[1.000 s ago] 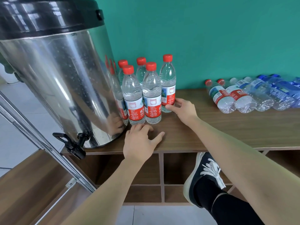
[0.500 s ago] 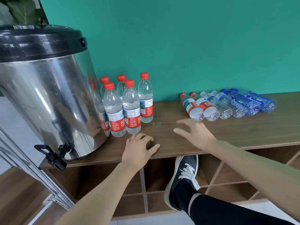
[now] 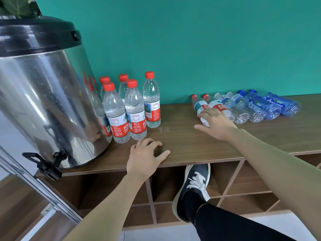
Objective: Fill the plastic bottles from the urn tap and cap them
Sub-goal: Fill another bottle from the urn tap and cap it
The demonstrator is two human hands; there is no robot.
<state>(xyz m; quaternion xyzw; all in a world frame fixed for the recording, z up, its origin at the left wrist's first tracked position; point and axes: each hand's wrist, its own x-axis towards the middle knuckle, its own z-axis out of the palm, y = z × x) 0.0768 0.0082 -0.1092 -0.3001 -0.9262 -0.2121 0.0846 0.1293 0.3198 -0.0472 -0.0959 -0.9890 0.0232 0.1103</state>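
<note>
Open lane: we see bare brown wooden table (image 3: pixel 178 134) between the upright red-capped plastic bottles (image 3: pixel 133 108) and the row of lying clear and blue bottles (image 3: pixel 246 108).
Left block: the tall steel urn with black lid (image 3: pixel 43 94) stands just beside the upright bottles, its black tap (image 3: pixel 45 162) jutting past the table edge.
Front edge: our left hand (image 3: pixel 144 159) rests there.
Right side: our right hand (image 3: pixel 215 124) lies over the nearest lying bottle.
Back: the teal wall (image 3: pixel 191 46) closes it.

Upright bottles (image 3: pixel 133 108) stand right of urn (image 3: pixel 45 105).
</note>
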